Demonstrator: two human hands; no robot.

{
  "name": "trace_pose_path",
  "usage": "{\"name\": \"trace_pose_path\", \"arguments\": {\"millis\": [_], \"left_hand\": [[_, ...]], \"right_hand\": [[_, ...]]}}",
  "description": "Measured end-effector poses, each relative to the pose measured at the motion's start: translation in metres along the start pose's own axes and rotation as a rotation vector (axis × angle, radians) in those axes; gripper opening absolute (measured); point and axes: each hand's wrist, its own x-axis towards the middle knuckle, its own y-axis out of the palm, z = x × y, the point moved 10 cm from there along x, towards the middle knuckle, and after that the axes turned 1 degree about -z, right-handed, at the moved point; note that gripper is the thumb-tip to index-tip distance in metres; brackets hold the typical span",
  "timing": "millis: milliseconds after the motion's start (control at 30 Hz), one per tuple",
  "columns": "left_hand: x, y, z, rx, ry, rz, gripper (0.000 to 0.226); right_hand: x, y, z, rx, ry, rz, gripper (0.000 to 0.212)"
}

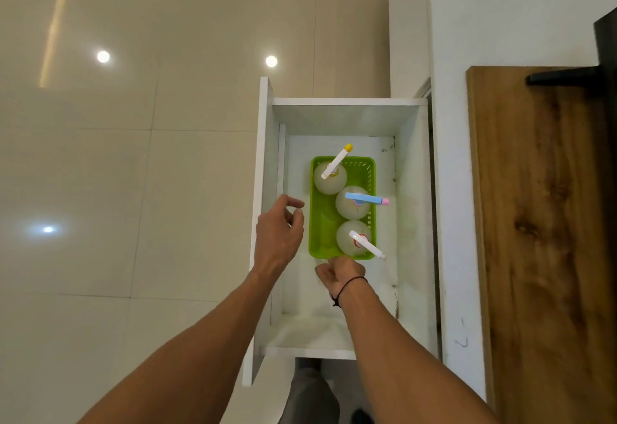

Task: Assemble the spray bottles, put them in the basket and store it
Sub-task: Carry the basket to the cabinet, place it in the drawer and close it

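Spray bottles, three translucent round-bodied plastic ones, all capped with trigger heads: yellow-tipped bottle (330, 175), blue-headed pink-tipped bottle (354, 204), white-headed bottle (354, 238).

Head view: all three stand upright in the bright green perforated plastic basket (321, 223), which sits on the floor of the open white cabinet drawer (347, 116), towards its far half. Left hand (278, 231) hovers over the drawer's left wall, fingers loosely spread, holding nothing, just beside the basket but apart from it. Right hand (340, 273) is at the basket's near rim, fingers curled; whether it touches the rim cannot be told; nothing visible in its grasp.

Judgement: assembly done, loading done, basket placed. Remaining: withdraw hands, push drawer shut.
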Motion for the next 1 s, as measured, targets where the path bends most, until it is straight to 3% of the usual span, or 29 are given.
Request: {"name": "trace_pose_path", "arguments": {"millis": [100, 167, 200, 267, 300, 500, 733, 867, 1000], "left_hand": [[-0.019, -0.050, -0.012, -0.017, 0.082, -0.320, 0.009], [-0.030, -0.073, 0.011, -0.054, -0.057, -0.435, 0.019], [-0.033, -0.071, 0.031, -0.074, -0.200, -0.387, 0.026], [-0.047, -0.044, 0.066, -0.089, -0.487, -0.112, 0.047], [-0.057, -0.033, 0.074, -0.098, -0.542, 0.013, 0.057], [-0.075, -0.023, 0.077, -0.200, -0.593, 0.266, 0.076], [-0.089, 0.020, 0.040, -0.294, -0.576, 0.417, 0.072], [-0.100, 0.045, 0.025, -0.310, -0.574, 0.476, 0.067], [-0.118, 0.062, 0.007, -0.363, -0.554, 0.523, 0.067]], "right_hand": [[-0.024, 0.013, -0.001, -0.128, -0.019, 0.087, 0.022], [-0.040, 0.021, -0.001, -0.216, -0.081, 0.155, 0.020], [-0.047, 0.024, -0.001, -0.254, -0.109, 0.184, 0.019], [-0.056, 0.026, -0.003, -0.329, -0.165, 0.231, 0.019], [-0.060, 0.028, -0.004, -0.372, -0.188, 0.255, 0.022], [-0.078, 0.041, -0.012, -0.483, -0.251, 0.356, 0.034], [-0.102, 0.037, 0.002, -0.556, -0.366, 0.339, 0.033], [-0.113, 0.016, 0.035, -0.781, -0.676, 0.161, 0.032], [-0.143, 0.009, 0.058, -1.185, -1.074, -0.083, 0.023]]}}
